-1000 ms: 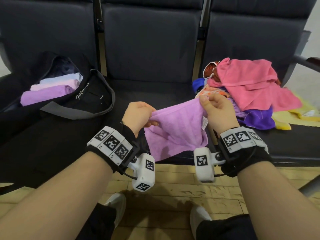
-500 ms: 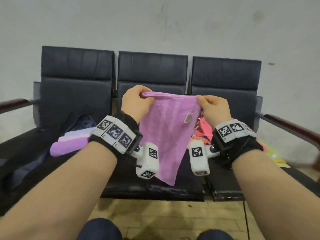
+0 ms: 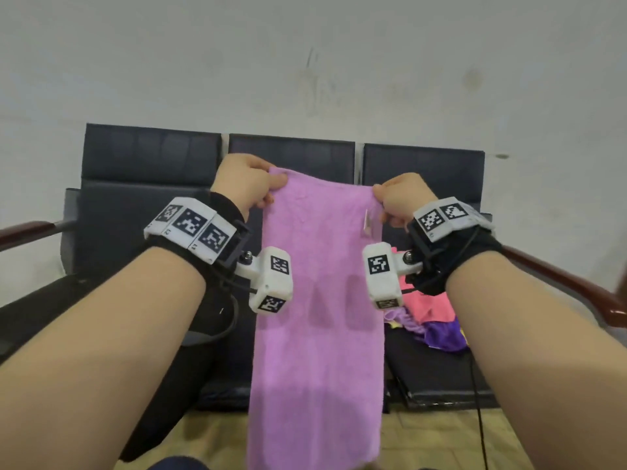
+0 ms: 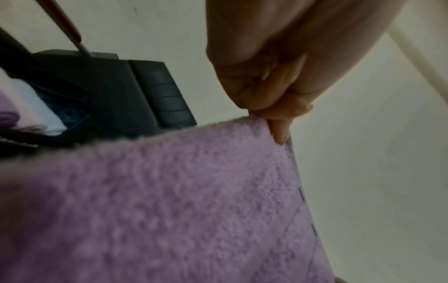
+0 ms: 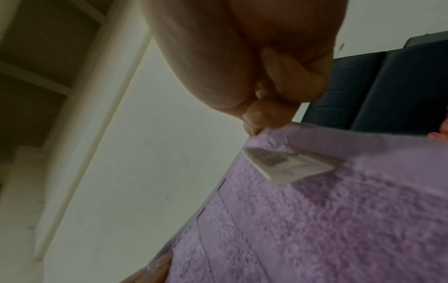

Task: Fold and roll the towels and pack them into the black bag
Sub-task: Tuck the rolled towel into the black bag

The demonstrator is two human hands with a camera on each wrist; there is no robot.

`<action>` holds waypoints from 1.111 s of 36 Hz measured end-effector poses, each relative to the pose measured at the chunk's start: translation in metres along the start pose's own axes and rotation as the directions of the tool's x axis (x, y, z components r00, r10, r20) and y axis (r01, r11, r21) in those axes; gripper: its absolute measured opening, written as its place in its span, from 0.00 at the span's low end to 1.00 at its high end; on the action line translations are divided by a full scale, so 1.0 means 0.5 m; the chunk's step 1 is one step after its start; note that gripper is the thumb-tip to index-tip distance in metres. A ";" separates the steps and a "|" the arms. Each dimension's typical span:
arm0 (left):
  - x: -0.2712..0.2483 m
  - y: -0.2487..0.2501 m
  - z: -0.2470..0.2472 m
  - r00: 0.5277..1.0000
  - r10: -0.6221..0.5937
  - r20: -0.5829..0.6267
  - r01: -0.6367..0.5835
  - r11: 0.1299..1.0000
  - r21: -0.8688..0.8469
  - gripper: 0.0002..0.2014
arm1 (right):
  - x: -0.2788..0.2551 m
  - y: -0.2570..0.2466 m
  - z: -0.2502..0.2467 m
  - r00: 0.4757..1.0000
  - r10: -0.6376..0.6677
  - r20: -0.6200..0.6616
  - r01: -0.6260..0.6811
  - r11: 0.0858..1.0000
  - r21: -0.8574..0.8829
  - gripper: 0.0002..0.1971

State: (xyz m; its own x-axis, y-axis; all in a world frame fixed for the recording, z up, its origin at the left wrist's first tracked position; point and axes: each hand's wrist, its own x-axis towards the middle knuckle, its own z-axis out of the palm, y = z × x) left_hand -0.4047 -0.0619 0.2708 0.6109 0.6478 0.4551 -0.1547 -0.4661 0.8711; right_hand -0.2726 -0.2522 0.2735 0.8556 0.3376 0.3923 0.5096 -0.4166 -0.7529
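A lilac towel [image 3: 319,317] hangs full length in front of the black seats, held up by its two top corners. My left hand [image 3: 251,189] pinches the upper left corner, and my right hand [image 3: 395,201] pinches the upper right corner beside a small white label [image 3: 367,225]. The left wrist view shows the left hand [image 4: 271,107] pinching the towel [image 4: 169,201] edge. In the right wrist view, the right hand [image 5: 269,113] grips the towel [image 5: 327,210] above the label [image 5: 286,164]. The black bag [image 4: 80,92] with rolled towels [image 4: 29,101] inside shows only in the left wrist view.
A row of three black seats [image 3: 152,205] stands against a pale wall. A heap of pink and purple towels [image 3: 431,317] lies on the right seat. Red-brown armrests [image 3: 573,283] flank the row. Wooden floor [image 3: 424,435] lies below.
Both hands have lifted the lilac towel off the seat and raised it; it has dropped open from a bunched triangle to hang at full length. My view has tilted upward.
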 end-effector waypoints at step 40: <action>-0.166 -0.705 0.189 0.829 -0.483 0.282 0.404 0.866 0.296 0.14 | -0.125 0.602 0.429 0.927 0.166 0.337 -0.113 0.979 -0.172 0.05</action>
State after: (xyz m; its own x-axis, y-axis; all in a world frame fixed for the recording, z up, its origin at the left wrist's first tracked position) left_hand -0.3274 -0.0083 -0.0915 0.8000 0.5924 -0.0954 0.3427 -0.3206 0.8830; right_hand -0.1924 -0.2178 -0.0909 0.8471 0.5279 0.0608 0.4177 -0.5908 -0.6903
